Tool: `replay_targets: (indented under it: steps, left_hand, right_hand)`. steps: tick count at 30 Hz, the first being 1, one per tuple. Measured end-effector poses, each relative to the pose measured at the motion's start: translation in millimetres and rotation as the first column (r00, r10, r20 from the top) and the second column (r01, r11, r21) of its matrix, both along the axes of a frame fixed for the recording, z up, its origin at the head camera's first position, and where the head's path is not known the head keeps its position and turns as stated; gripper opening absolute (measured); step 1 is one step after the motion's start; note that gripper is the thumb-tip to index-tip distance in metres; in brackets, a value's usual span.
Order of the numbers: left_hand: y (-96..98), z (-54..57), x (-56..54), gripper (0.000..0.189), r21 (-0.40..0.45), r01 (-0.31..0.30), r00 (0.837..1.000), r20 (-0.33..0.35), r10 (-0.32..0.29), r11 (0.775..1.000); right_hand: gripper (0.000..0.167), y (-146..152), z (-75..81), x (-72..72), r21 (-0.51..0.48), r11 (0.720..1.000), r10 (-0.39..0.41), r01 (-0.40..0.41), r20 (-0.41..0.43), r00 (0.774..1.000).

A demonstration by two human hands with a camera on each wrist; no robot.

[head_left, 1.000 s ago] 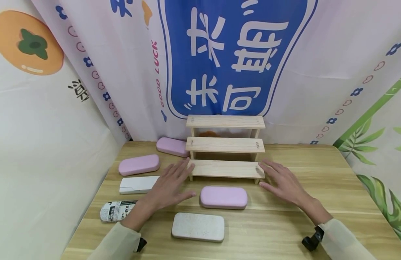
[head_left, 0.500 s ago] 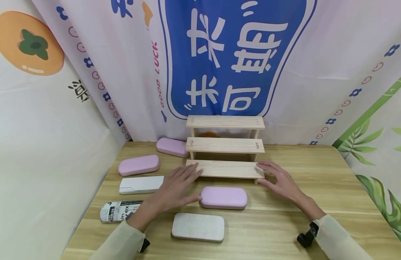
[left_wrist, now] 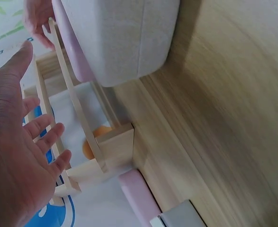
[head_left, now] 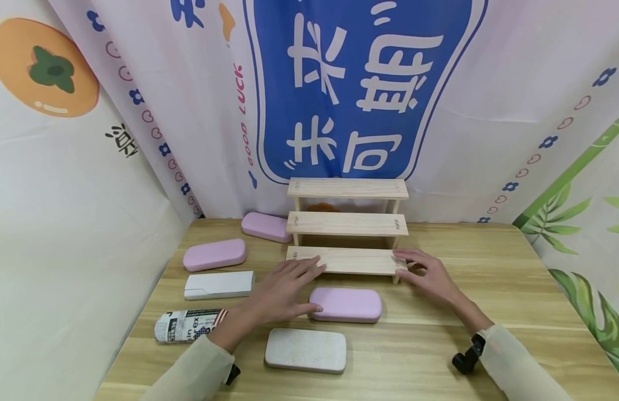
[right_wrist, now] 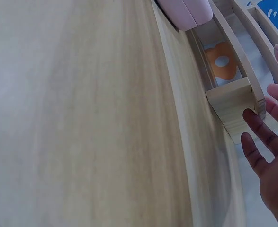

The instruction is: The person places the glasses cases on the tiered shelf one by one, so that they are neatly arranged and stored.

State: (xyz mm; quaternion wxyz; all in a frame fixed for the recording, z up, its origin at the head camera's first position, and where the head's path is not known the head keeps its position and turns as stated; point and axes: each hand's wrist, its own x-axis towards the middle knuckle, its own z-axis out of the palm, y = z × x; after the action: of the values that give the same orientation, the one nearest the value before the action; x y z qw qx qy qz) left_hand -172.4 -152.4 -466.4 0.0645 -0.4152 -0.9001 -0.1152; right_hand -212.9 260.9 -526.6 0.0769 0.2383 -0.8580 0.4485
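A three-tier wooden step stand [head_left: 347,224] stands at the back of the table. My left hand [head_left: 284,292] hovers in front of its lowest step with fingers extended, holding nothing; the left wrist view shows the hand [left_wrist: 20,137] spread apart from the wood. Its thumb overlaps the left end of a pink glasses case [head_left: 346,304] in the head view; contact cannot be told. At the right end of the lowest step, my right hand [head_left: 428,278] has relaxed fingers. In the right wrist view those fingers [right_wrist: 259,130] lie beside the stand's end, perhaps touching it.
A whitish case [head_left: 306,350] lies nearest me. On the left are a newsprint-patterned case [head_left: 184,326], a white case [head_left: 218,284] and a pink case [head_left: 215,254]. Another pink case [head_left: 266,226] sits against the stand's left side. A printed curtain [head_left: 452,167] hangs behind.
My left hand has slid rightward along the front of the lowest step, its thumb reaching the pink case. My right hand has shifted slightly left, over the step's end. The stand stays about where it was.
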Motion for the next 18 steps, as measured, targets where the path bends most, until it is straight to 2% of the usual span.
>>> replay_targets:
  steps: [10,15,18]
  left_hand:
    - [11.4,-4.3,-4.7,0.089,-0.018,0.001,0.998,0.069,0.0,1.0]
    - [18.9,-5.1,-6.1,0.088,-0.028,0.0,0.995,0.104,0.003,1.0]
    - [23.8,-6.1,-5.2,0.088,-0.022,0.018,0.994,0.11,-0.015,1.0]
  right_hand:
    - [0.038,-5.3,-1.3,-2.6,-0.048,0.999,-0.008,0.011,0.067,0.998]
    - [0.035,-5.2,-6.7,-5.1,-0.095,0.995,-0.009,0.015,0.062,0.998]
    - [0.036,-5.8,-8.0,-4.2,-0.117,0.993,-0.006,0.012,0.054,0.999]
